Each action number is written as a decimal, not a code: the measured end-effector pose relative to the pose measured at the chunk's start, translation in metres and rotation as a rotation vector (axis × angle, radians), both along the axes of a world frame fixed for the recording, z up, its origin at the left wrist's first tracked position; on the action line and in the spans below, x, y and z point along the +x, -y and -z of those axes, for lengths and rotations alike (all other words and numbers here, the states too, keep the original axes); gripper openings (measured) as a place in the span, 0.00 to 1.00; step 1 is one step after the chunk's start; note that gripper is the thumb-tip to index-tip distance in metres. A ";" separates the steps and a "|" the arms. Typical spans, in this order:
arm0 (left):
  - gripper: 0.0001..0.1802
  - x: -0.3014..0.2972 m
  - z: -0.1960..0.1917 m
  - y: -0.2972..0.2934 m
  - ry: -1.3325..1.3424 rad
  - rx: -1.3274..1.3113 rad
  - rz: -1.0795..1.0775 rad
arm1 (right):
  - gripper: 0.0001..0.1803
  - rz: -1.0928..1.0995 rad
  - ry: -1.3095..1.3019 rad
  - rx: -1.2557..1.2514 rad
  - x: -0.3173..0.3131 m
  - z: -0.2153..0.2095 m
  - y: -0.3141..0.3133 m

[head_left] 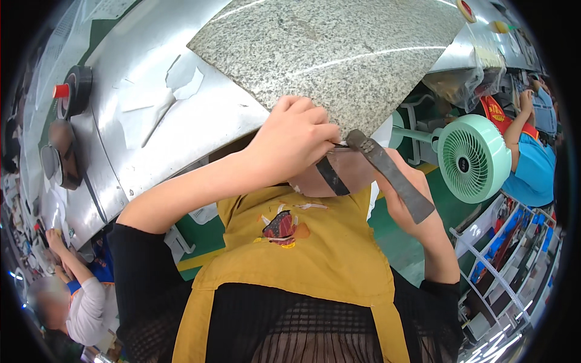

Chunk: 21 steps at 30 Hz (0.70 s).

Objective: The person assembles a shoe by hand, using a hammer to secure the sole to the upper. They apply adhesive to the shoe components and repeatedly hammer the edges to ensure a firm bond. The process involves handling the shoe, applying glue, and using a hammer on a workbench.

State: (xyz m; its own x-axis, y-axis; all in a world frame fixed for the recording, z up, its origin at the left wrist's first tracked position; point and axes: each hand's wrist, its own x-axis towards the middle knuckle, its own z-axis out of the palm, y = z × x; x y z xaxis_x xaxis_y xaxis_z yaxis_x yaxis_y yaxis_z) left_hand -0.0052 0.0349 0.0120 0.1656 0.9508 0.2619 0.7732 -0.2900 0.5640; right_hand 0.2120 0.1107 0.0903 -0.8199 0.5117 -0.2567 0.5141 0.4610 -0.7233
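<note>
My left hand (298, 134) is closed at the near corner of the speckled stone slab (339, 66), its fingers curled and pinching the edge of a dusty-pink, leather-like piece (358, 172). A black strip (333, 176) crosses that piece, which hangs off the slab's corner in front of my apron. Beside it my right hand (407, 192) is closed around a hammer with a long dark metal head (393, 175). The blunt end of the head is close to my left fingertips, at the slab's corner. The hammer's handle and most of my right fingers are hidden.
Paper scraps (181, 81) lie on the metal table (206, 115) left of the slab. Black tape rolls (77, 91) stand farther left. A mint-green fan (474, 158) and a wire rack (502, 266) are at right. Other people work on both sides.
</note>
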 end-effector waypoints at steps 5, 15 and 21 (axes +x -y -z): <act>0.08 -0.010 0.001 0.002 -0.002 0.077 0.070 | 0.08 0.036 -0.092 -0.104 -0.002 0.002 -0.005; 0.14 -0.016 0.007 0.003 -0.167 0.306 0.223 | 0.18 -0.093 0.042 -0.134 -0.014 -0.022 -0.017; 0.14 -0.016 0.010 0.003 -0.155 0.329 0.215 | 0.18 -0.132 0.092 -0.031 -0.019 -0.010 -0.006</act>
State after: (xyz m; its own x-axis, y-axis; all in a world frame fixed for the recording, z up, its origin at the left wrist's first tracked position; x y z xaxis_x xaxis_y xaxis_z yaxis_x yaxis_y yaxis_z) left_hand -0.0210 0.0320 0.0016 0.4126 0.7598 0.5025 0.7434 -0.5996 0.2962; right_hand 0.1929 0.1167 0.1003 -0.8518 0.3917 -0.3479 0.5153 0.5070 -0.6909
